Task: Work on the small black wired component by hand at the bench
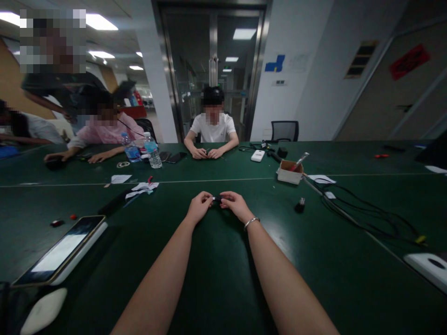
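Note:
Over the middle of the green table (pixel 223 260), my left hand (pixel 200 207) and my right hand (pixel 236 205) face each other with a small dark object (pixel 218 198) between their fingertips. The object has a light, metallic-looking end on the left, which my left hand pinches. Its black part is pinched by my right hand, which has a silver bracelet at the wrist. Fingers cover part of the object, so its exact kind is unclear. To the right, a small black piece with a metal end (pixel 300 205) rests on the table.
A phone (pixel 63 249) on a white block and a white mouse-like item (pixel 44 311) lie at left. Right are a small box (pixel 290 172), cables (pixel 370 218) and a white device (pixel 428 267). Bottles (pixel 152 151) stand farther back; a person in white (pixel 213 128) sits opposite.

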A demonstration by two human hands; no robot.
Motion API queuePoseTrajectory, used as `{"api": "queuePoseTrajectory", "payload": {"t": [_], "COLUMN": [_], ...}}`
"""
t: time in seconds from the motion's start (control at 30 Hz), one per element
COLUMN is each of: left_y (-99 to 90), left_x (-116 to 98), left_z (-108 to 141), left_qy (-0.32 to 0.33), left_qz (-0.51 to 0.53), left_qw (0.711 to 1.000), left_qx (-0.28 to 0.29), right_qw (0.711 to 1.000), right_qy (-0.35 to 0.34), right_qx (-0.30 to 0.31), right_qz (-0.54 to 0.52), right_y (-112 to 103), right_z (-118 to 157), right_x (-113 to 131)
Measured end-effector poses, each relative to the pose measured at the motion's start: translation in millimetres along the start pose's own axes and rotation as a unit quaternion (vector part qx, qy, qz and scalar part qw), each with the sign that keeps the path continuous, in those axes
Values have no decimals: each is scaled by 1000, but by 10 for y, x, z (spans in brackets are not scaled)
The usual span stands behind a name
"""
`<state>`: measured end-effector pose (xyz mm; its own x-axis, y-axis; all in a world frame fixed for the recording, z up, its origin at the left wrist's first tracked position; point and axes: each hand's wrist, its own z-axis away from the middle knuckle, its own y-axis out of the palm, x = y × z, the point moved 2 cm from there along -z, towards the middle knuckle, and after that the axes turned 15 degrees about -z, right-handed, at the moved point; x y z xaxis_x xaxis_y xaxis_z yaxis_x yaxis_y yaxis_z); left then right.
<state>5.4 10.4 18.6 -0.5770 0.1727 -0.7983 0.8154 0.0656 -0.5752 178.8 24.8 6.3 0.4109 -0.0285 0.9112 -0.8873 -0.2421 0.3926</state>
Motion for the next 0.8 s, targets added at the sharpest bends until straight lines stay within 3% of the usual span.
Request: {"api": "queuePoseTrajectory", "payload": {"t": [0.3, 0.57, 0.8], "left_y": [33, 9, -2], "left_x": [90, 54, 52], "left_z": [-54, -28, -27], "left_qy": [0, 26, 17], "left_qz": [6, -3, -3], "left_qw": [1000, 1000, 1000], "left_qx": [-24, -3, -18], "right_qw": [1000, 999, 972], "right_qy": [-3, -12, -34], "right_qx": [8, 10, 15], "right_qz": [12, 43, 231], "right_y": [11, 16, 141], "right_z": [20, 24, 54], "right_x": [21, 39, 84]}}
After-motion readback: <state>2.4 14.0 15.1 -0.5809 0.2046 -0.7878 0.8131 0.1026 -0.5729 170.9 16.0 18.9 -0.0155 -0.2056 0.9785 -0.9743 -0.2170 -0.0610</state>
